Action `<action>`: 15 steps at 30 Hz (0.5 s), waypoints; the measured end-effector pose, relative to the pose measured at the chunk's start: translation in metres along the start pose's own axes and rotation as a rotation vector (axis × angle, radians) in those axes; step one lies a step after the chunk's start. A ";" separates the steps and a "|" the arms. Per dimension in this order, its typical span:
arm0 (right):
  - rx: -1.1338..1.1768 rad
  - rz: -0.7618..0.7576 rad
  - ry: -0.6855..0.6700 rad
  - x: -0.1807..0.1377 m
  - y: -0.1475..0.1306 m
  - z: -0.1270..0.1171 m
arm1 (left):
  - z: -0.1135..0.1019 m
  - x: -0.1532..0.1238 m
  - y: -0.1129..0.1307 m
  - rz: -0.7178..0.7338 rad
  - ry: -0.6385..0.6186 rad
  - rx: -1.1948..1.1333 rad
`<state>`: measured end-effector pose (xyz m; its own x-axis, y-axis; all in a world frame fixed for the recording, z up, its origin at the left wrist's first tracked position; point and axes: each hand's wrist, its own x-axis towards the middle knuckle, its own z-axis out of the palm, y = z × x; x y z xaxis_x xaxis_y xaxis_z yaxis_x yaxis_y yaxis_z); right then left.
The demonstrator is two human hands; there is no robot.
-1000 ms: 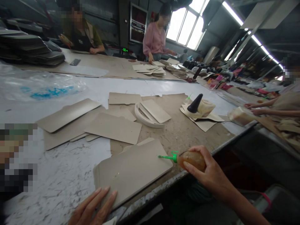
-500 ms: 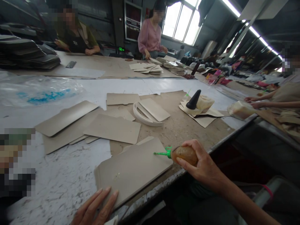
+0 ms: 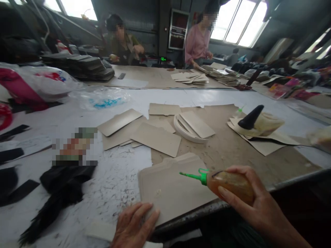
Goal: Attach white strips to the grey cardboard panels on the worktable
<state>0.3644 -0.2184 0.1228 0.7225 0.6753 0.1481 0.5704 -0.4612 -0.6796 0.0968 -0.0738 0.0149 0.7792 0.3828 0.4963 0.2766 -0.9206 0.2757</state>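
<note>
The right hand is closed around an amber squeeze bottle, fingers wrapped under its belly and thumb over the top. The bottle lies nearly level at the right edge of the stack of grey card pieces, and its green nozzle reaches from the hand out over the top sheet of the stack. Whether the nozzle tip touches the card cannot be told. The left hand lies flat, fingers spread and grasping nothing, pressing on the stack's near left corner. Its wrist is cut off by the lower edge of the picture, and the bottle's rear end is hidden in the right palm. Beyond the stack lie loose card pieces and a coil of white strip. Far right of the stack stands a black cone, and a blurred patch to the stack's left hides whatever sits there.
</note>
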 end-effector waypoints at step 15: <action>0.050 -0.507 -0.268 0.015 -0.045 0.074 | 0.010 0.024 -0.022 0.082 0.034 -0.056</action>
<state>0.3203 -0.1452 0.1020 0.2352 0.9302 0.2817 0.7958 -0.0179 -0.6053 0.1155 -0.0451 0.0123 0.7781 0.3094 0.5467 0.1800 -0.9436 0.2778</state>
